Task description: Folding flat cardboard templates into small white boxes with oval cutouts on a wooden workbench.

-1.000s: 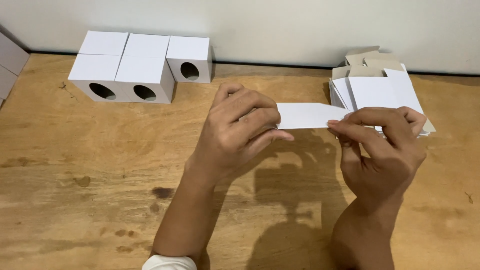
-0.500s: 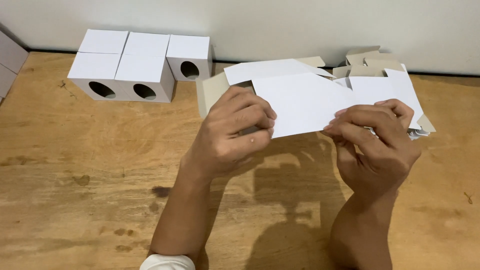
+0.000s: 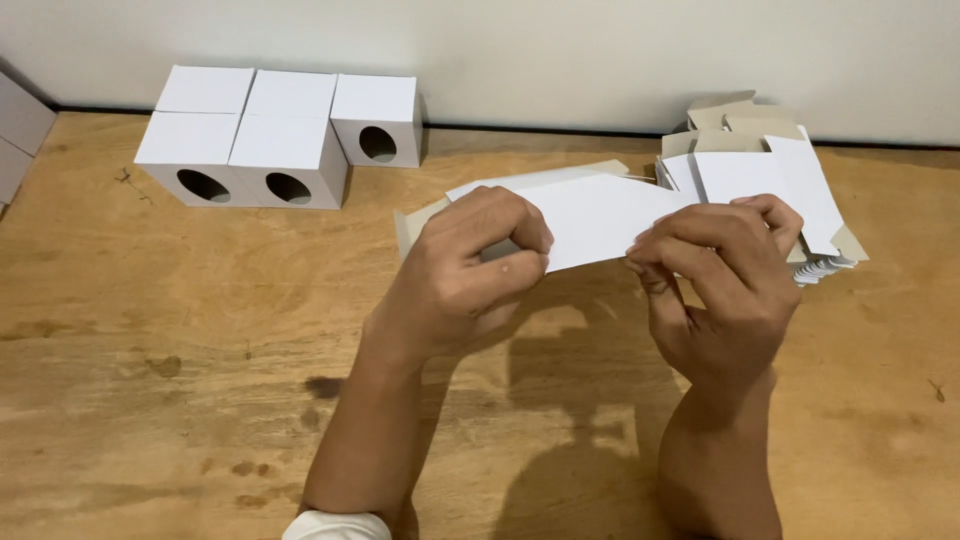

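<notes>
I hold a flat white cardboard box blank [image 3: 590, 215] above the wooden table, tilted with its white face toward me and grey-brown flaps showing at its left and top edges. My left hand [image 3: 470, 275] grips its left end with thumb and curled fingers. My right hand [image 3: 725, 270] pinches its right end. Just behind my right hand lies a stack of more flat white blanks [image 3: 775, 185] on the table.
Three assembled white cubes with oval holes [image 3: 285, 125] stand in a cluster at the back left, near the white wall. Part of another white box [image 3: 15, 130] shows at the far left edge. The wooden table [image 3: 180, 380] is stained and scuffed.
The blank was seen edge-on as a narrow strip, then swung up to show its broad white face, and now lies tilted lower. Both hands have kept their grip.
</notes>
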